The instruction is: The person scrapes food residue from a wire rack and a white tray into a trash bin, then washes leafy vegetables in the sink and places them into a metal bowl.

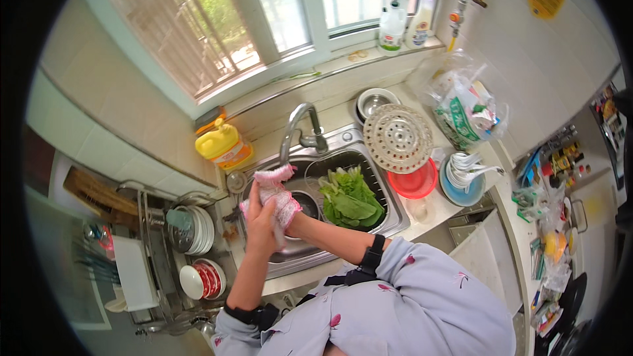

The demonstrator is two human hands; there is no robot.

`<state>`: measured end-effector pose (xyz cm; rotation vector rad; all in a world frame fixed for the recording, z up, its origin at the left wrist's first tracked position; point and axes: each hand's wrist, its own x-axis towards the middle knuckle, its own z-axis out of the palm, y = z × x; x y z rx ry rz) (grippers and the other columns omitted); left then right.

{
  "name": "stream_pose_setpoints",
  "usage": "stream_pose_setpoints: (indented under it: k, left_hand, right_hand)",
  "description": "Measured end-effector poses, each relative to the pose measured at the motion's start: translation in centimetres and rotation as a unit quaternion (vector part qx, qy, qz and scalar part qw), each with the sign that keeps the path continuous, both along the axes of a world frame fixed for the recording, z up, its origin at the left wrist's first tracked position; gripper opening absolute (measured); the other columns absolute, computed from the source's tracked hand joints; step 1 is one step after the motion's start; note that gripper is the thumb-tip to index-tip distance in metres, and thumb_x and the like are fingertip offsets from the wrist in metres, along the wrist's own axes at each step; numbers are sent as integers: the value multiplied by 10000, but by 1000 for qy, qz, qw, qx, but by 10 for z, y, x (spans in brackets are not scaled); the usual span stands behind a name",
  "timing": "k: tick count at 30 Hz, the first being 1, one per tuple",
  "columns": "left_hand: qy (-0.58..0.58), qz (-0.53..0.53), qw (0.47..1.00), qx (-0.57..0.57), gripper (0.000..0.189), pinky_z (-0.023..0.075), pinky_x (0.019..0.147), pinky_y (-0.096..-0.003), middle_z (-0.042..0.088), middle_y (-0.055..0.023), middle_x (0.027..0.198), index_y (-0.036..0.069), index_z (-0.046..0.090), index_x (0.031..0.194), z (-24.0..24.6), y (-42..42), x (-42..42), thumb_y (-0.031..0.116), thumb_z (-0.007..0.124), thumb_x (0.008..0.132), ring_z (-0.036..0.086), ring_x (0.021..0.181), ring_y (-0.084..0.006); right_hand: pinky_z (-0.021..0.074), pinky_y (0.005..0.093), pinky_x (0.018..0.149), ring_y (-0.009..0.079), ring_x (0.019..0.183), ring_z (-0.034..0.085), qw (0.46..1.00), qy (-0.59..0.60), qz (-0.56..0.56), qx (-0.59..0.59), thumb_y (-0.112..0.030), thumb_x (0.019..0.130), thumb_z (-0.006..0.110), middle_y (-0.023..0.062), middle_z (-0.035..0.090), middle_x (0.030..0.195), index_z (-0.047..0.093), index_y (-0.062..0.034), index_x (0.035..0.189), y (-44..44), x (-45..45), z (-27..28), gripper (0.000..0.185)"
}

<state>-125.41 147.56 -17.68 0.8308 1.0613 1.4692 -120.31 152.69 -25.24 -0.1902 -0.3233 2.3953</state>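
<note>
A pink-and-white cloth (274, 193) is bunched between my hands, over the left part of the stainless-steel sink (311, 257). My left hand (262, 215) grips it from the left, with the thumb across its front. My right hand (296, 225) reaches in from the right; the cloth covers its fingers, so their grip is hidden. Just above the cloth is the curved spout of the metal faucet (296, 118). Leafy green vegetables (351, 200) lie in a wire basket on the sink's right side. Behind my right wrist a round metal bowl (304, 202) is partly visible.
Right of the sink are a perforated steamer plate (398, 133), a red basin (414, 183) and a blue plate (462, 193) with white spoons. A yellow jug (225, 146) stands behind left. White dishes (202, 232) and bowls (203, 279) fill a left rack. A cupboard door (489, 257) hangs open.
</note>
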Motion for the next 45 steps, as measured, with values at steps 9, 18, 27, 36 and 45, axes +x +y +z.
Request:
stream_pose_setpoints:
  k: [9, 18, 27, 36, 45]
  left_hand:
    - [774, -7, 613, 158, 304, 313, 1009, -441, 613, -164, 1007, -50, 608, 986, -8, -6, -6, 66, 586, 705, 532, 1012, -348]
    - [319, -14, 946, 63, 457, 352, 963, -346, 528, -131, 1119, 9, 499, 1194, 39, 2, -8, 59, 580, 748, 500, 1059, -251]
    - [218, -15, 966, 137, 221, 409, 833, -226, 557, -19, 997, 16, 544, 1079, 74, 48, 5, -19, 554, 860, 513, 918, -80]
    - [116, 24, 988, -100, 326, 460, 787, -323, 549, -64, 1102, 65, 460, 1175, -15, 182, -45, 278, 498, 931, 532, 1007, -174]
    - [17, 5, 931, -364, 219, 508, 688, -368, 601, -82, 961, 56, 524, 1056, -172, 93, -31, 77, 515, 838, 581, 800, -187]
  right_hand:
    - [427, 267, 863, 125, 1024, 521, 979, -195, -47, 23, -240, 901, 561, 23, 542, 1141, 468, -60, 1240, 1, 20, 34, 395]
    - [344, 311, 970, 176, 1102, 419, 974, -174, -72, 123, -354, 946, 402, 74, 426, 1257, 282, -71, 1363, 32, 22, 19, 518]
    - [439, 320, 904, 177, 1090, 501, 822, -334, -184, 423, -90, 827, 599, 107, 483, 1213, 332, -12, 1331, 32, 120, 106, 576]
    - [465, 385, 759, 290, 818, 585, 624, -574, -312, 428, -160, 812, 581, 199, 560, 972, 529, 75, 1066, 99, 142, 82, 350]
    - [468, 298, 534, 144, 642, 518, 716, -521, -362, -292, 23, 802, 456, 46, 544, 786, 538, -36, 917, 74, 344, -101, 153]
